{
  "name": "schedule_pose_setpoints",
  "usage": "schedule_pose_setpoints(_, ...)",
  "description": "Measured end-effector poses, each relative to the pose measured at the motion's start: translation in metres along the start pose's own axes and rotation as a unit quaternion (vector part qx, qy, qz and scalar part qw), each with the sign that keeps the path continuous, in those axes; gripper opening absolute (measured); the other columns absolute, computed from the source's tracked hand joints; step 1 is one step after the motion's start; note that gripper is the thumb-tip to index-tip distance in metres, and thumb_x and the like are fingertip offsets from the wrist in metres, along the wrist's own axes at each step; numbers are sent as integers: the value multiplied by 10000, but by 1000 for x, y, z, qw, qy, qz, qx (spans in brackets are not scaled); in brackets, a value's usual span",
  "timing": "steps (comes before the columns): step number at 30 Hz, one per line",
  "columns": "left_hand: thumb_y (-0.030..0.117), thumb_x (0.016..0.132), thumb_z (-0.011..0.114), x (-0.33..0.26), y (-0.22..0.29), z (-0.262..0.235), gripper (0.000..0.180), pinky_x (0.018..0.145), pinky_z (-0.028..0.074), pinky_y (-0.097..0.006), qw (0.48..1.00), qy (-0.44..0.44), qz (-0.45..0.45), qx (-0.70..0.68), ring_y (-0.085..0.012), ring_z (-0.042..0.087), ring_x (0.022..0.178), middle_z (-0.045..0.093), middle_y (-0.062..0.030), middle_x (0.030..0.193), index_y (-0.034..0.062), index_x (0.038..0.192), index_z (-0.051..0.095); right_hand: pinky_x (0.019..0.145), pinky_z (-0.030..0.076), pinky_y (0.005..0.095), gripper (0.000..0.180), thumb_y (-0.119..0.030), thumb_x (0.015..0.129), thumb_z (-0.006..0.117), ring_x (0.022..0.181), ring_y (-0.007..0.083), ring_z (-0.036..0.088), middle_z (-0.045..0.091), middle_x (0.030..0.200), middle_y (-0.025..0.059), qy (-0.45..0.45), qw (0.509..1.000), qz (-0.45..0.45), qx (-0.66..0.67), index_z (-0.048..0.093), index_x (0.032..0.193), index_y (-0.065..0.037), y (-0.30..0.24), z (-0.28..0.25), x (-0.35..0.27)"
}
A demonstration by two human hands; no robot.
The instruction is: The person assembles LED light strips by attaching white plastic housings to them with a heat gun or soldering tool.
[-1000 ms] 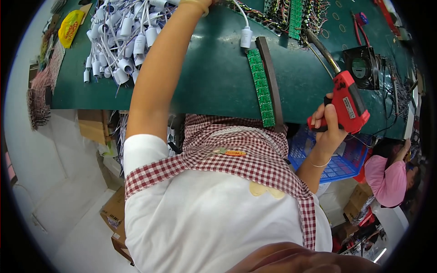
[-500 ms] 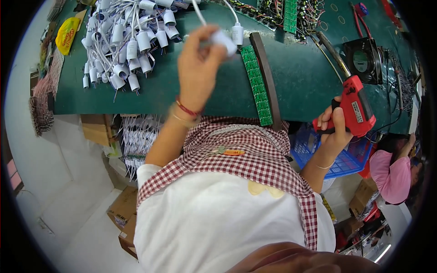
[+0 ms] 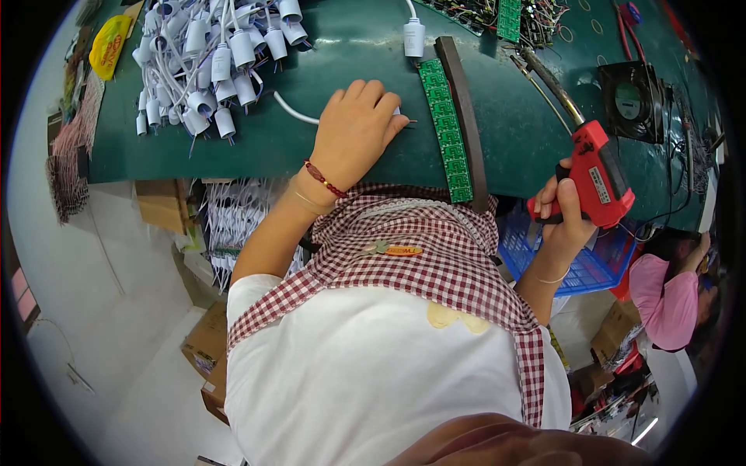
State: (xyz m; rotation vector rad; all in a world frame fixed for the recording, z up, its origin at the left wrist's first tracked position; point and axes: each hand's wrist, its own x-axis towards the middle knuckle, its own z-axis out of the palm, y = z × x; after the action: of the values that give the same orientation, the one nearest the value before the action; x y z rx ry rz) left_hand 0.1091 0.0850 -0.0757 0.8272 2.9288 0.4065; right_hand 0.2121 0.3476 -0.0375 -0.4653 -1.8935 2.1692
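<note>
My left hand [image 3: 353, 136] is closed over a white cylindrical cable connector, most of it hidden beneath the fingers. Its white cable [image 3: 294, 111] trails to the left, and a thin wire end pokes out by my thumb. Just to the right lies a strip of green circuit boards [image 3: 446, 132] along a dark bar [image 3: 465, 124]. Above the strip's far end sits another white connector [image 3: 414, 37] with its cable. In my right hand [image 3: 566, 206] is a red soldering gun [image 3: 597, 175], gripped by its handle, its metal barrel pointing away up the table.
A large pile of white connectors [image 3: 198, 70] covers the table's far left. Wired boards [image 3: 509, 19] lie at the back, with a black fan [image 3: 631, 101] at right. A blue basket [image 3: 579, 268] is below the edge. Another person in pink [image 3: 664, 299] is at far right.
My left hand has come nearer and down to the table with the connector, turning palm down beside the green strip. My right hand keeps hold of the soldering gun, nearly still.
</note>
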Motion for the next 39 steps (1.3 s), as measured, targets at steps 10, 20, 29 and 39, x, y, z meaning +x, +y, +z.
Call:
schedule_pose_setpoints(10, 217, 776, 599, 38, -15, 4, 185, 632, 478, -446, 968, 54, -51, -240, -365, 606, 713, 630, -167, 769, 33, 792, 607, 451, 388, 223, 285, -17, 838, 587, 458, 94, 459, 538, 609, 69, 20, 999, 41, -4, 521, 1088, 103, -1, 11, -4)
schedule_pose_setpoints(20, 193, 773, 607, 50, -19, 11, 177, 669, 472, -360, 938, 0, -119, -325, -311, 626, 738, 623, -168, 781, 25, 830, 603, 460, 394, 230, 296, -46, 843, 599, 471, 99, 460, 539, 619, 81, -36, 989, 104, -102, 520, 1098, 80, 12, 13, -15)
schedule_pose_setpoints(29, 160, 744, 580, 50, -7, 16, 150, 643, 452, -417, 961, 64, -96, -252, -372, 575, 715, 597, -169, 740, 29, 805, 618, 463, 394, 221, 295, -46, 843, 616, 477, 86, 467, 550, 623, 59, -35, 983, 135, -123, 535, 1101, 71, 17, 24, -14)
schedule_pose_setpoints(39, 193, 721, 568, 51, -8, 17, 198, 654, 496, -447, 967, 46, -114, -225, -349, 606, 737, 634, -131, 774, 46, 777, 688, 479, 409, 218, 170, -12, 832, 627, 500, 83, 498, 571, 635, 53, -93, 965, 24, -245, 572, 986, 32, 35, 16, -12)
